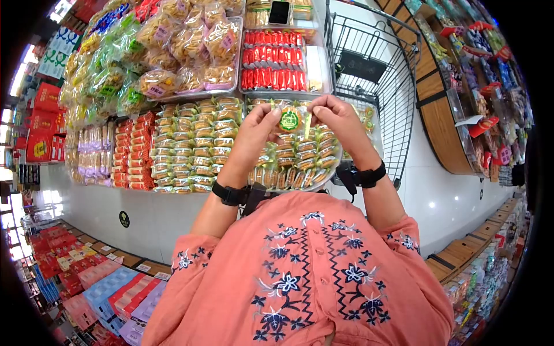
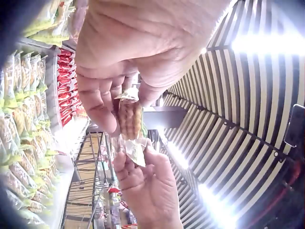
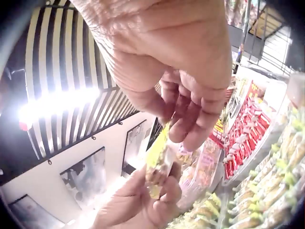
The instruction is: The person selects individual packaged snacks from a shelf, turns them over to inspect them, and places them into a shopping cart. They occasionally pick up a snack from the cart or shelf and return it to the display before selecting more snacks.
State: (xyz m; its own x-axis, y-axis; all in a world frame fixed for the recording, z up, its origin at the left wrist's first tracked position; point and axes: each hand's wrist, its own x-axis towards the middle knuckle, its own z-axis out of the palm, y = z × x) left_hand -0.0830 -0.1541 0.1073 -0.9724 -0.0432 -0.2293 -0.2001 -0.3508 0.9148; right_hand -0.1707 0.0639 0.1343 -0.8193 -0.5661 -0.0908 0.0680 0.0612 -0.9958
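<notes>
Both hands hold one small wrapped pastry [image 1: 289, 119], with a round green label on its clear wrapper, over the display of similar packs. My left hand [image 1: 254, 131] pinches one end of the wrapper between thumb and fingers. At the opposite end, the right hand [image 1: 346, 124] pinches the yellow-green edge. The left wrist view shows the browned, ridged side of the pastry [image 2: 130, 119] between the left hand [image 2: 147, 43] above and the right hand [image 2: 151, 191] below. In the right wrist view the wrapper [image 3: 158, 155] stretches between the two hands.
Rows of wrapped pastries [image 1: 199, 144] fill the bins below and left. Red packets [image 1: 274, 57] lie in a bin ahead, beside bagged snacks [image 1: 190, 46]. A dark phone-like device [image 1: 280, 12] lies behind them. A black wire shopping cart [image 1: 375, 75] stands at the right, before wooden shelves [image 1: 441, 115].
</notes>
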